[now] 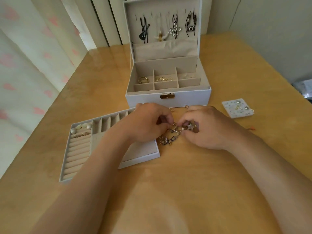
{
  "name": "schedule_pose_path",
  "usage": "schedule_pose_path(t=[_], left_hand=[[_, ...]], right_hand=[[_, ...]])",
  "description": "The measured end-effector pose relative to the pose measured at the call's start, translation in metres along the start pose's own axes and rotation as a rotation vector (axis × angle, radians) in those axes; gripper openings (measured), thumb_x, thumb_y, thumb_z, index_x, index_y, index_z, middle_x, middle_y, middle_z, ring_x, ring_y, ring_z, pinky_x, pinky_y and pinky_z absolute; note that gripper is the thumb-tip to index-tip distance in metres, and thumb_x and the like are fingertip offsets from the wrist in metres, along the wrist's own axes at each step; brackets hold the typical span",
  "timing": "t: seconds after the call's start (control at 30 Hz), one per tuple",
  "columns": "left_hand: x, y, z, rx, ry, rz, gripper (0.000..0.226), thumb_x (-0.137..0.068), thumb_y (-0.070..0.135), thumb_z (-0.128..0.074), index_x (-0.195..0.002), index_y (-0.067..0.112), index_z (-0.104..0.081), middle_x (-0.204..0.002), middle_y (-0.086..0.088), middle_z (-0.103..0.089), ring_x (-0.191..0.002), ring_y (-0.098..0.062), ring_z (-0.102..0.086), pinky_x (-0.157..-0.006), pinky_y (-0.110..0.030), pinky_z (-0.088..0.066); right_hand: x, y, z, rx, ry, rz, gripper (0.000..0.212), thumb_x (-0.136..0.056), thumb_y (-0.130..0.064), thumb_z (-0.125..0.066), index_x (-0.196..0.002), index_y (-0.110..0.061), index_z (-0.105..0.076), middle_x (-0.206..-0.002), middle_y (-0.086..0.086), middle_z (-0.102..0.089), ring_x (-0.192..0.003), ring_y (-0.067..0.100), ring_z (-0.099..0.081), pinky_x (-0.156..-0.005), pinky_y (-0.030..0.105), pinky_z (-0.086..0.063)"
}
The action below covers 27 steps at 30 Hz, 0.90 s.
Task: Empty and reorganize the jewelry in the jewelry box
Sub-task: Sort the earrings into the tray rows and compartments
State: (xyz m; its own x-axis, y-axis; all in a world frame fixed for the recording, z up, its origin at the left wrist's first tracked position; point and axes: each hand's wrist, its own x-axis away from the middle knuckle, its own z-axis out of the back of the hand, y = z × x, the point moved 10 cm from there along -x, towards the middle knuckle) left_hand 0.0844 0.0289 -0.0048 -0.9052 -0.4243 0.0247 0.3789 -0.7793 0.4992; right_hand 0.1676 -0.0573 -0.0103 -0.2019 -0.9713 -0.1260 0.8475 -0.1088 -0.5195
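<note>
The jewelry box (168, 100) stands behind the tangled jewelry (166, 140), tray (79, 149) at left, earring card (228, 106) at right

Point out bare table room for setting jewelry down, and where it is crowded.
Free: the wide table stretch nearest the person; right of the jewelry box, behind the earring card; left of the box, behind the tray. Crowded: before the box, where left hand and right hand pinch the tangled jewelry.

One box (168, 100), one tray (141, 159), four necklaces (174, 29)
</note>
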Motion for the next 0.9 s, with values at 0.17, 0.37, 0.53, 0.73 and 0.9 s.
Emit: schedule_pose_path(t=[0.17,0.37,0.53,0.73,0.9], left_hand=[[-0.001,-0.009,0.000,0.068,0.040,-0.020,0.017,-0.090,0.013,-0.064,-0.095,0.026,-0.073,-0.087,0.012,-0.069,-0.082,-0.004,-0.060,-0.089,-0.031,-0.041],[0.003,-0.008,0.005,0.095,0.148,-0.067,0.015,-0.089,0.015,-0.062,-0.099,0.021,-0.072,-0.095,0.005,-0.069,-0.088,-0.016,-0.063,-0.089,-0.028,-0.047],[0.002,-0.009,0.014,0.099,0.256,-0.113,0.015,-0.089,0.006,-0.070,-0.100,0.015,-0.074,-0.094,0.000,-0.071,-0.084,-0.013,-0.062,-0.075,-0.017,-0.047],[0.001,-0.003,0.011,0.012,0.294,-0.176,0.016,-0.086,0.016,-0.065,-0.099,0.016,-0.075,-0.095,0.006,-0.065,-0.079,-0.013,-0.062,-0.076,-0.029,-0.047],[0.007,0.006,0.017,0.223,0.328,-0.188,0.016,-0.085,0.013,-0.064,-0.097,0.013,-0.074,-0.088,0.006,-0.069,-0.077,-0.004,-0.062,-0.073,-0.014,-0.046]], right_hand=[[-0.001,0.001,-0.004,0.032,-0.026,-0.017,0.009,-0.085,-0.025,-0.071,-0.091,-0.031,-0.074,-0.093,-0.015,-0.058,-0.079,-0.004,-0.049,-0.075,0.036,-0.049],[0.002,0.002,0.012,-0.076,0.043,-0.035,0.016,-0.083,-0.008,-0.071,-0.079,-0.023,-0.070,-0.070,-0.019,-0.054,-0.070,-0.006,-0.053,-0.060,0.008,-0.034],[0.002,0.012,0.016,-0.254,0.089,-0.106,0.015,-0.086,-0.010,-0.071,-0.080,-0.024,-0.071,-0.064,-0.021,-0.062,-0.054,0.002,-0.052,-0.053,0.009,-0.037],[-0.001,0.020,0.013,-0.587,0.114,-0.160,0.015,-0.086,0.000,-0.071,-0.082,-0.014,-0.074,-0.078,0.003,-0.073,-0.066,0.019,-0.065,-0.058,0.026,-0.053],[0.001,0.023,0.012,-1.081,0.101,-0.220,0.014,-0.085,0.014,-0.062,-0.089,0.002,-0.068,-0.080,0.021,-0.066,-0.071,0.027,-0.068,-0.052,0.028,-0.050]])
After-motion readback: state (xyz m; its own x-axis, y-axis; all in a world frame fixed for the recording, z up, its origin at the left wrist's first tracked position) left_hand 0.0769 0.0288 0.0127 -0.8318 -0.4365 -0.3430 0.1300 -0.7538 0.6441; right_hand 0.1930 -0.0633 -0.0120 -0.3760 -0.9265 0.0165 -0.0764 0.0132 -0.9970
